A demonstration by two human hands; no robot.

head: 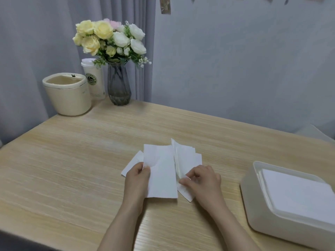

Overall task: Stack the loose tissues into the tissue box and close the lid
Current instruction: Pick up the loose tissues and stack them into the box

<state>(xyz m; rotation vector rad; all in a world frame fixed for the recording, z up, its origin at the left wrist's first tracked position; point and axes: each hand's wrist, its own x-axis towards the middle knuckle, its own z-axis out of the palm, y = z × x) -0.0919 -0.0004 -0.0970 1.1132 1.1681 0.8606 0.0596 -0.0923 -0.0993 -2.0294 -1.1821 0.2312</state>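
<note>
Pale wood-grain tabletop (72, 160); both hands (138, 175) (201, 178) pinched thin white loose tissues (161, 171); open white plastic tissue box (253, 201) right of hands. Tissues likely limp, tearable; grip edges.

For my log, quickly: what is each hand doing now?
Left hand: pinches the top tissue.
Right hand: pinches a tissue edge.

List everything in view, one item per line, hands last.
loose tissues: several, white, overlapping at the table's middle
tissue box: one, off-white, open, on the table at right, white tissues inside
table: one, light wood
vase: one, grey glass, far left, holding yellow and white flowers
paper cup: one, white, green logo, beside the vase
round container: one, cream, far left corner
left hand: pinches a tissue
right hand: pinches a tissue
</note>
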